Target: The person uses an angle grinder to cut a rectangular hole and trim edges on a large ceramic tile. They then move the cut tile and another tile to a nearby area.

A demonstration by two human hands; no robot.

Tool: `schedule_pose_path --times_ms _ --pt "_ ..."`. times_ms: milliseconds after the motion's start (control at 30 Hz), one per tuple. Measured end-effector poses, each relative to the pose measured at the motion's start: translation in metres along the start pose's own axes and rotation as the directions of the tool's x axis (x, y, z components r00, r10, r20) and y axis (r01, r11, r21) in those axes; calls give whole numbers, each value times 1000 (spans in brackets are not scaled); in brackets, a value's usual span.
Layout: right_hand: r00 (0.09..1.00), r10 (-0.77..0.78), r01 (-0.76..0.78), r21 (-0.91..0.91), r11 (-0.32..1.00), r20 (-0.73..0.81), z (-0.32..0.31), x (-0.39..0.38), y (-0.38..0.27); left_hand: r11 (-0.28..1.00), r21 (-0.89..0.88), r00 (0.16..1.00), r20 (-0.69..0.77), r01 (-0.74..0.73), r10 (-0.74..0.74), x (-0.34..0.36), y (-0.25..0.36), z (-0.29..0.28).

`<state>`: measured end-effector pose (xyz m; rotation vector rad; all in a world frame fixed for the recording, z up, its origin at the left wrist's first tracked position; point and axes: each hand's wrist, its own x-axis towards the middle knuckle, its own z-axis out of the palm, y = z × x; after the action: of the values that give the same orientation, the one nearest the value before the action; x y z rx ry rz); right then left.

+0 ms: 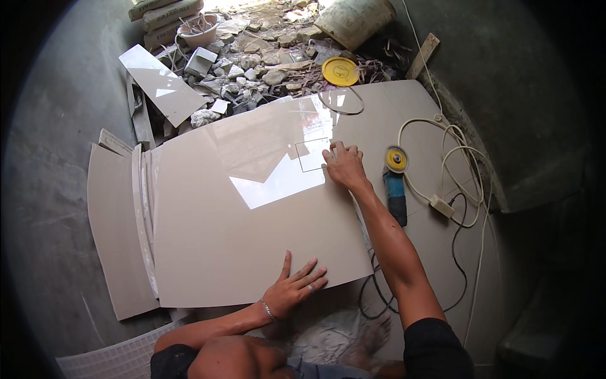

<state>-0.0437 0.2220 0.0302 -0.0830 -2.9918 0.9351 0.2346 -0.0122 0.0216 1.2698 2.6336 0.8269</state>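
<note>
A large glossy beige tile (208, 240) lies flat before me, its surface reflecting bright light. Near its front edge my left hand (293, 289) rests open on it, fingers spread and a ring on one. My right hand (345, 165) is at the tile's far right part, fingers bent and drawn together; whatever they may hold is hidden. Just left of those fingertips, a thin dark rectangular outline (302, 158) is marked on the tile. An angle grinder (396, 192) with a blue body and a yellow-centred disc lies right of my right hand, touched by neither hand.
A white cord (464, 148) with a socket block (441, 206) coils at the right. More beige tile pieces (117, 234) lean at the left. Rubble (252, 66), a yellow round lid (341, 71), a bucket (355, 22) and a bowl (198, 31) lie beyond. Grey walls flank both sides.
</note>
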Motion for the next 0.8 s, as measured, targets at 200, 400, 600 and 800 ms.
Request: schedule_pose_path --times_ms 200,400,600,800 --pt "975 100 -87 -72 994 199 5 -17 -20 1000 17 1000 -2 -8 8 1 -1 0" --pt "952 -137 146 13 989 -272 9 -19 -17 1000 11 1000 17 1 -1 2 -4 -3" --pt "822 -250 304 23 953 -511 1 -34 -17 1000 15 1000 21 -5 5 -5 -2 -3" --pt "856 -188 215 -1 977 -481 -20 -23 -31 1000 -10 1000 24 1 -1 -8 0 3"
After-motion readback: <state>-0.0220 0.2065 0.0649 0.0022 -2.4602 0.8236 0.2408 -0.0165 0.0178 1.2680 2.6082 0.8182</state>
